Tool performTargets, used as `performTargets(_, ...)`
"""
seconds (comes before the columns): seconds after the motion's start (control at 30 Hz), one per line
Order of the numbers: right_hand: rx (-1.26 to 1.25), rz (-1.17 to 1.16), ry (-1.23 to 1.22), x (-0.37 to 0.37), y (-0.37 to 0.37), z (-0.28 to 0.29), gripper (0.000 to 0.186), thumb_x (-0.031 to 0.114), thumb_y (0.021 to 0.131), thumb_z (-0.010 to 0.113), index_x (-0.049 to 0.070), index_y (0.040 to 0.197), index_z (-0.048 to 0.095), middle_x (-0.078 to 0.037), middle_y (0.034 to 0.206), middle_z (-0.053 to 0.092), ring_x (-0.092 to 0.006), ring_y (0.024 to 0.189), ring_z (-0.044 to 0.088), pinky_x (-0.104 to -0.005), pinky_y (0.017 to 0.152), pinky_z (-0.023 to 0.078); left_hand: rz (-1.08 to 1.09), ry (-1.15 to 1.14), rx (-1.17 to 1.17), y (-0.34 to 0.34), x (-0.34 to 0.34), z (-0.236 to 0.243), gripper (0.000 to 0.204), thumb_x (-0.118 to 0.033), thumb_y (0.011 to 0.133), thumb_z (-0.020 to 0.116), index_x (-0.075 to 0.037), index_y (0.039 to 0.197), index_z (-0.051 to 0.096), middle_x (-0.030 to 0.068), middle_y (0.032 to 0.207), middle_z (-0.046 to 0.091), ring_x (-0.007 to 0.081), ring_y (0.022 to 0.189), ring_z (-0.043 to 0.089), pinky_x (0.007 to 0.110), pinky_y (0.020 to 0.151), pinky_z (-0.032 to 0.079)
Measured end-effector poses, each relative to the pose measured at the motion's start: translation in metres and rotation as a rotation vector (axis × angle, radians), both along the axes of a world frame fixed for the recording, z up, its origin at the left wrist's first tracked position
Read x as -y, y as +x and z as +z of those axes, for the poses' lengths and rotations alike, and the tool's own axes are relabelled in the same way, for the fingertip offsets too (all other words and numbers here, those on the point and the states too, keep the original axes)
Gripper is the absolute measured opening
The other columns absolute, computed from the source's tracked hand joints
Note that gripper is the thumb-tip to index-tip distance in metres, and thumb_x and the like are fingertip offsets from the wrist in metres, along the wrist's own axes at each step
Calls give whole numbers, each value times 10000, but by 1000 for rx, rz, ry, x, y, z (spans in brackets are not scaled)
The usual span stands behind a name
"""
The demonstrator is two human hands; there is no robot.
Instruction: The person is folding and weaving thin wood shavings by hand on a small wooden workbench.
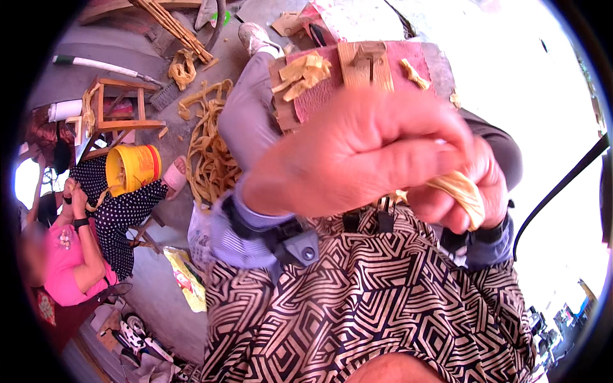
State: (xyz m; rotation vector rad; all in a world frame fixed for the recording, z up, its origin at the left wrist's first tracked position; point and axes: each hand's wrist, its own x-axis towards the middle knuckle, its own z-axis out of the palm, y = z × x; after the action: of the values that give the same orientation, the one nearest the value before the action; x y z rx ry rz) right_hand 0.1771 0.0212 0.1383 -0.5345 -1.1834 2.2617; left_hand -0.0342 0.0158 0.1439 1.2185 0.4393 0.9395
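Between the fingertips of both hands, close under the camera, a pale yellow fibre strip (461,191) is pinched. The left hand (357,153) fills the middle of the view, knuckles up, its fingers curled and pressed together over the strip's near end, which is hidden behind them. The right hand (469,191) sits just beside it, touching it, fingers bent around the strip's visible part. The strip's long axis runs down and to the right, from the left fingers toward the right palm, where its folded end pokes out below the right fingers.

Beyond the knuckles lies a wooden block (366,64) on a red pad (319,96) with loose fibre scraps (303,73). Further left of the left fingers, a heap of fibre strips (214,159) covers the ground beside a yellow bucket (131,167). A seated person in pink (70,262) works near the bucket.
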Motion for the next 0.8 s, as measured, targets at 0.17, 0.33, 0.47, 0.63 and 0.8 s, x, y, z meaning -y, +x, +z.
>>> performTargets(0.17, 1, -411, -5, 27, 15, -56, 185, 166, 941, 601, -1, 868, 633, 10, 663, 573, -66, 531, 468, -232, 498, 404, 90, -348, -27, 37, 44, -69, 324, -142, 988, 515, 44, 1254, 517, 0, 919, 606, 62, 843, 542, 200, 743, 442)
performTargets(0.33, 888, -617, 742, 28, 11, -121, 242, 9, 887, 629, 21, 1123, 683, -64, 880, 711, -83, 769, 626, -232, 700, 507, 219, -642, 201, 85, 56, -130, 271, -96, 967, 492, -25, 1228, 479, -45, 788, 475, 40, 648, 427, 199, 558, 361)
performTargets(0.47, 1003, -570, 800, 27, 7, -124, 272, -17, 855, 618, 51, 1107, 694, -135, 859, 703, -146, 779, 681, -255, 703, 515, 294, -702, 146, 89, 57, -148, 202, -89, 968, 511, -21, 1157, 536, -51, 747, 460, 36, 620, 407, 199, 525, 339)
performTargets(0.63, 1075, -423, 674, 39, 22, -139, 144, 114, 915, 620, 9, 972, 700, -78, 812, 700, -107, 702, 622, -245, 635, 485, 347, 57, -962, 65, 61, -151, 146, -104, 873, 564, -69, 1002, 620, 85, 885, 679, 227, 814, 669, 370, 666, 517)
performTargets(0.8, 677, -334, 118, 43, 37, -142, 282, 225, 988, 559, -26, 959, 685, -35, 874, 696, -88, 803, 616, -246, 747, 485, 705, 628, -950, 60, 64, -147, 124, -202, 811, 612, -114, 892, 644, 6, 794, 633, 203, 776, 612, 329, 627, 504)
